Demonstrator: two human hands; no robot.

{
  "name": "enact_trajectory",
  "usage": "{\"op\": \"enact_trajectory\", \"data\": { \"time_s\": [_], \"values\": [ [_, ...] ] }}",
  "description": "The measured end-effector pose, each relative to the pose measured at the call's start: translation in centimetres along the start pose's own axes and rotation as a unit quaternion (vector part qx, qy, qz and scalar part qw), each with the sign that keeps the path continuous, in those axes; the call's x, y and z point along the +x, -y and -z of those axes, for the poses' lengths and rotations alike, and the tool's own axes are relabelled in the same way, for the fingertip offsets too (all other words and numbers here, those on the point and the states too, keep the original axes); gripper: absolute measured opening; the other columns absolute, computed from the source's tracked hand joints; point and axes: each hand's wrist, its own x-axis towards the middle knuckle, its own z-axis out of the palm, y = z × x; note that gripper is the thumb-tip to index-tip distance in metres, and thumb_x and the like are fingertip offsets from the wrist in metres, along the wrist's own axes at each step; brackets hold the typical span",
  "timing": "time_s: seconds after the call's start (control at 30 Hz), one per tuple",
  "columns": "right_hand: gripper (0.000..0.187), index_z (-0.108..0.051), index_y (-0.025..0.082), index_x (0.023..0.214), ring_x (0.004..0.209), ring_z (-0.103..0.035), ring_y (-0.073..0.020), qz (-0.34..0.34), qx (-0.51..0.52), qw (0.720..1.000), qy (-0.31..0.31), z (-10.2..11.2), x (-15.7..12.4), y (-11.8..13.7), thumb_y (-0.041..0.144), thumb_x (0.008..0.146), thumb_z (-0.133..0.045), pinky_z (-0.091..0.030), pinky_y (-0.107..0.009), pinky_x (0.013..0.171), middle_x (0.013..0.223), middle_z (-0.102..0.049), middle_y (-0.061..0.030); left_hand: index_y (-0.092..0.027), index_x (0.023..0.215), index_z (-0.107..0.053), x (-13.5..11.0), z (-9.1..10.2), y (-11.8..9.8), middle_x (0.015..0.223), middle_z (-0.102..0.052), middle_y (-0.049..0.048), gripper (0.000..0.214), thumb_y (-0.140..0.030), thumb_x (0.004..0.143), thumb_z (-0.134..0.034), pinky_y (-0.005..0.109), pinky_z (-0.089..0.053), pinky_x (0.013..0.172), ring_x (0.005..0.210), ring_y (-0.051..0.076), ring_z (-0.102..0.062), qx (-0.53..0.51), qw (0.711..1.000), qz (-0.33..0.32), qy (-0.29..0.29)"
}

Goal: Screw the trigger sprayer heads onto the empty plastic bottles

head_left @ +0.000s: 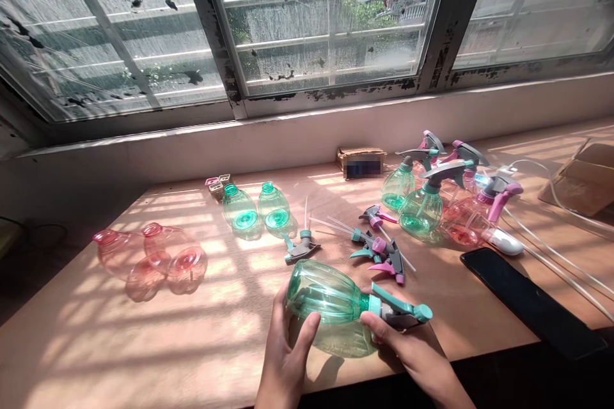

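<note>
A green see-through spray bottle (329, 294) lies on its side between my hands, its base to the left and its teal and grey trigger head (403, 310) to the right. My left hand (290, 345) wraps the base end, thumb on the near side. At the neck, my right hand (403, 345) grips around the teal collar; its fingers are partly hidden beneath. Just beyond the bottle lies a loose teal and grey spray head (302, 246). Several more spray heads (378, 246), pink and teal, are heaped farther right.
Two green bottles (274, 208) without heads stand behind; two pink bottles (175, 255) are at left. Several bottles with heads (422, 208) cluster at right, near a black phone (522, 294), white cables (551, 243) and a cardboard box (585, 176). A window (330, 19) borders the table's far side.
</note>
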Motion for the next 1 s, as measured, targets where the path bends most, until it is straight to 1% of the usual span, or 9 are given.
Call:
{"op": "enact_trajectory", "data": {
  "time_s": [0.07, 0.17, 0.2, 0.33, 0.47, 0.63, 0.8, 1.0],
  "values": [
    [0.033, -0.072, 0.021, 0.08, 0.059, -0.049, -0.0173, -0.009, 0.0, 1.0, -0.003, 0.03, -0.03, -0.02, 0.05, 0.075, -0.086, -0.041, -0.03, 0.059, 0.061, -0.058, 0.0048, -0.024, 0.14, -0.051, 0.01, 0.0, -0.02, 0.142, -0.065, 0.0108, 0.06, -0.05, 0.089, -0.071, 0.043, -0.044, 0.112, 0.139, 0.031, -0.054, 0.001, 1.0, -0.002, 0.001],
    [0.038, -0.065, 0.021, 0.066, 0.059, -0.049, -0.0176, -0.015, 0.004, 1.0, -0.006, 0.06, -0.09, -0.09, 0.052, 0.074, -0.086, -0.043, -0.03, 0.058, 0.062, -0.059, 0.0031, -0.024, 0.14, -0.05, 0.01, 0.02, 0.02, 0.141, -0.066, 0.0106, 0.061, -0.05, 0.089, -0.071, 0.041, -0.045, 0.112, 0.139, 0.031, -0.055, 0.001, 1.0, 0.001, 0.003],
    [0.039, -0.065, 0.021, 0.064, 0.059, -0.049, -0.0176, -0.018, 0.005, 1.0, -0.006, 0.06, -0.11, -0.09, 0.052, 0.074, -0.086, -0.043, -0.03, 0.058, 0.062, -0.059, 0.003, -0.024, 0.14, -0.05, 0.01, 0.02, 0.02, 0.141, -0.066, 0.0106, 0.061, -0.05, 0.089, -0.071, 0.041, -0.044, 0.112, 0.139, 0.03, -0.055, 0.001, 1.0, 0.002, 0.004],
    [0.034, -0.071, 0.021, 0.072, 0.063, -0.051, -0.019, -0.042, 0.003, 0.999, -0.01, 0.05, -0.18, 0.02, 0.051, 0.071, -0.088, -0.045, -0.031, 0.062, 0.064, -0.059, 0.003, -0.025, 0.139, -0.052, -0.03, -0.15, -0.08, 0.14, -0.067, 0.0104, 0.059, -0.05, 0.089, -0.071, 0.042, -0.045, 0.111, 0.135, 0.031, -0.058, -0.001, 1.0, -0.002, -0.001],
    [0.04, -0.064, 0.022, 0.06, 0.062, -0.052, -0.0197, -0.06, -0.01, 0.998, -0.013, 0.05, -0.23, 0.19, 0.053, 0.068, -0.088, -0.046, -0.032, 0.061, 0.064, -0.059, 0.0021, -0.025, 0.138, -0.054, -0.07, -0.32, -0.2, 0.134, -0.07, 0.0103, 0.059, -0.051, 0.087, -0.072, 0.043, -0.046, 0.111, 0.134, 0.032, -0.059, -0.001, 1.0, -0.005, -0.01],
    [0.037, -0.066, 0.022, 0.063, 0.06, -0.051, -0.0187, -0.051, -0.006, 0.999, -0.009, 0.08, -0.22, 0.12, 0.051, 0.07, -0.088, -0.044, -0.031, 0.059, 0.062, -0.058, 0.0032, -0.024, 0.139, -0.053, -0.06, -0.25, -0.26, 0.14, -0.066, 0.0124, 0.06, -0.05, 0.088, -0.072, 0.044, -0.046, 0.111, 0.138, 0.033, -0.056, 0.0, 1.0, -0.009, -0.005],
    [0.037, -0.066, 0.022, 0.063, 0.059, -0.05, -0.0174, -0.04, 0.001, 0.999, -0.009, 0.07, -0.19, -0.01, 0.051, 0.072, -0.087, -0.044, -0.03, 0.058, 0.061, -0.058, 0.0035, -0.024, 0.14, -0.051, -0.07, -0.13, -0.31, 0.141, -0.066, 0.011, 0.061, -0.05, 0.089, -0.071, 0.042, -0.045, 0.111, 0.14, 0.032, -0.053, -0.001, 1.0, 0.0, 0.003],
    [0.038, -0.065, 0.022, 0.061, 0.059, -0.049, -0.0173, -0.042, -0.007, 0.999, -0.001, 0.17, -0.15, -0.05, 0.049, 0.072, -0.089, -0.043, -0.03, 0.058, 0.062, -0.057, 0.0034, -0.025, 0.139, -0.052, -0.1, -0.16, -0.31, 0.142, -0.066, 0.0106, 0.059, -0.049, 0.089, -0.071, 0.043, -0.045, 0.112, 0.14, 0.032, -0.053, -0.005, 1.0, -0.001, 0.001]
  ]
}}
